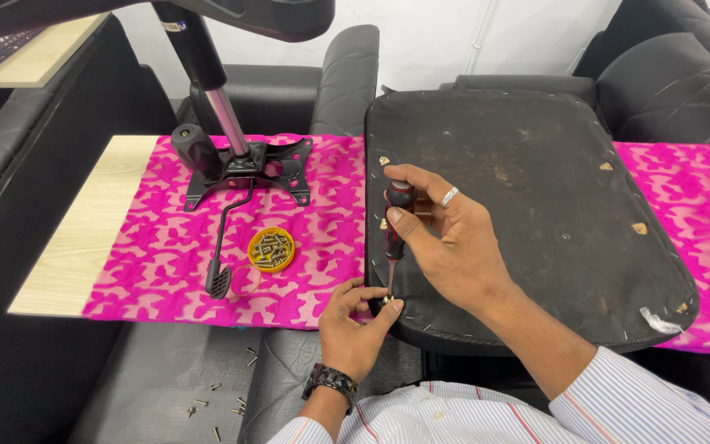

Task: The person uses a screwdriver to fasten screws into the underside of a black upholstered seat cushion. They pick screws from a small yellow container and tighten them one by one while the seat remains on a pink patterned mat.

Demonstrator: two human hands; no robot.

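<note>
My right hand (445,242) grips a dark red and black screwdriver (395,234) held upright, its tip down on the near left edge of a worn black chair seat base (536,205) lying underside up. My left hand (353,325), with a wristwatch, pinches at the screwdriver tip on the seat edge; what it pinches is too small to tell. A ring sits on a finger of my right hand.
A pink patterned cloth (166,247) covers a light wooden board (84,230). On it stand a black chair tilt mechanism with gas cylinder and lever (236,173) and a yellow lid holding several screws (271,249). Loose screws (219,407) lie on the black cushion below. Black chairs stand behind.
</note>
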